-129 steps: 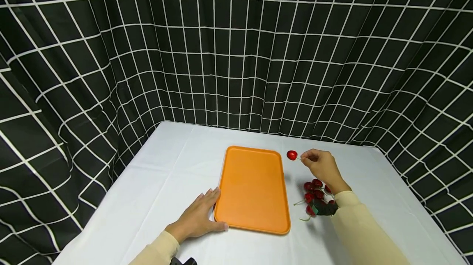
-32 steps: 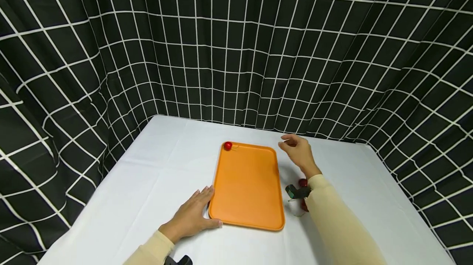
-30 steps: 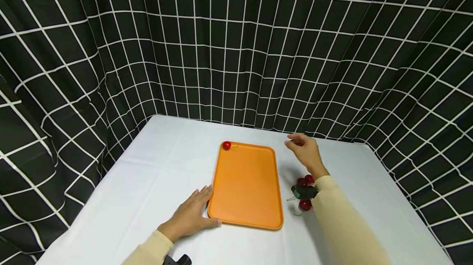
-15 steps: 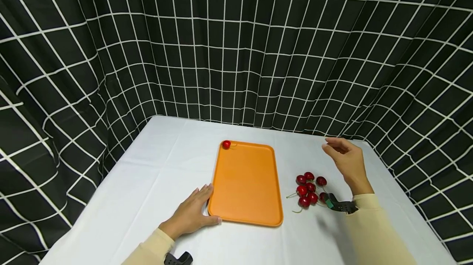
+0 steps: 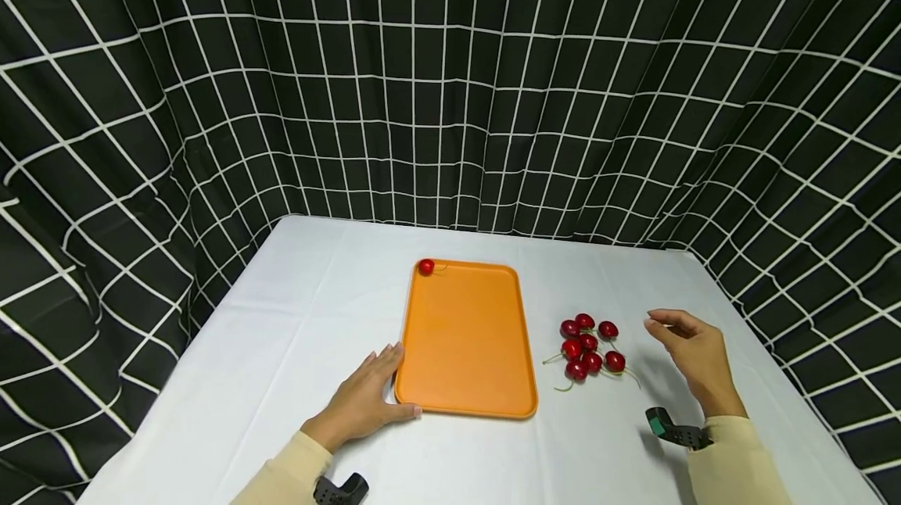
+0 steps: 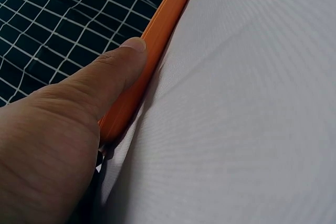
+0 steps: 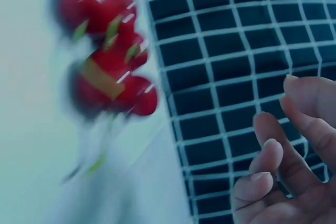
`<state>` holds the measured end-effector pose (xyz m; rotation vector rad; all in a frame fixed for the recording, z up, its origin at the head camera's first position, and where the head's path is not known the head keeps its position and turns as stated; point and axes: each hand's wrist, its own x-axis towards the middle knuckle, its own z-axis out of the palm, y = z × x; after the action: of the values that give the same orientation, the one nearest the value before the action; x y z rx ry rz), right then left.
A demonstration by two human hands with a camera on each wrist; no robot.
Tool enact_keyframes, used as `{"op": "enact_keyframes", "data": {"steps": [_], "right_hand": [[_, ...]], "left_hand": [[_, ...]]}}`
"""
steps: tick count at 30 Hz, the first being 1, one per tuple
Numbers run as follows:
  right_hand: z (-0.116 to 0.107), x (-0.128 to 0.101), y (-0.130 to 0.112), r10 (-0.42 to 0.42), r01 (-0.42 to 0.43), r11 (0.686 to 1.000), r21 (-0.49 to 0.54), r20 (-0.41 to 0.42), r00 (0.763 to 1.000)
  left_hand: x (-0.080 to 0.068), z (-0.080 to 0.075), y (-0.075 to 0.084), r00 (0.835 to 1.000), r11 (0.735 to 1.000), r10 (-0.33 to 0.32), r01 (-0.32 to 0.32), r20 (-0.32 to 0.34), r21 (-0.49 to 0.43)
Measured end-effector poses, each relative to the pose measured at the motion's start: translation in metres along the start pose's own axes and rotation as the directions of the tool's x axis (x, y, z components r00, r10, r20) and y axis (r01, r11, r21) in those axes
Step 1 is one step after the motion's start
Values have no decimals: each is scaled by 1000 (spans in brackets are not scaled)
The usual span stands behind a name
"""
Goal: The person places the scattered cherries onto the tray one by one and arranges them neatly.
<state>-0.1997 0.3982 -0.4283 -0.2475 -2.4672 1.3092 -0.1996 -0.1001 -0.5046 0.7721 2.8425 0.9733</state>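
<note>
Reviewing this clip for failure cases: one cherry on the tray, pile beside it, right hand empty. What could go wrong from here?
1. The lone cherry sits at the tray's far corner rim; a nudge from the left hand, which rests on the near edge, might roll it.
2. The cherry pile is tightly clustered with crossing stems, so the right hand may drag neighbours when picking one.

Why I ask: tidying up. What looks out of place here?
One cherry sits alone in the orange tray's far left corner, while the other cherries lie loose on the tablecloth beside it. Nothing looks spilled or damaged.
</note>
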Motion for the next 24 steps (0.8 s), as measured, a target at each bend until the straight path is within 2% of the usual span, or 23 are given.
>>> {"op": "enact_keyframes", "data": {"steps": [5, 11, 21, 24], "right_hand": [[2, -8, 20, 26, -16, 995, -103, 94, 995], [10, -14, 32, 70, -47, 993, -112, 216, 974], [14, -21, 36, 100, -27, 966, -259, 272, 957], [15, -22, 38, 79, 6, 958, -286, 285, 955]], "left_hand": [[-3, -2, 0, 1000, 1000, -15, 15, 3, -9], [-4, -2, -1, 1000, 1000, -28, 28, -5, 1], [0, 0, -1, 1000, 1000, -4, 4, -4, 6], [1, 0, -1, 1000, 1000, -6, 6, -1, 16]]}}
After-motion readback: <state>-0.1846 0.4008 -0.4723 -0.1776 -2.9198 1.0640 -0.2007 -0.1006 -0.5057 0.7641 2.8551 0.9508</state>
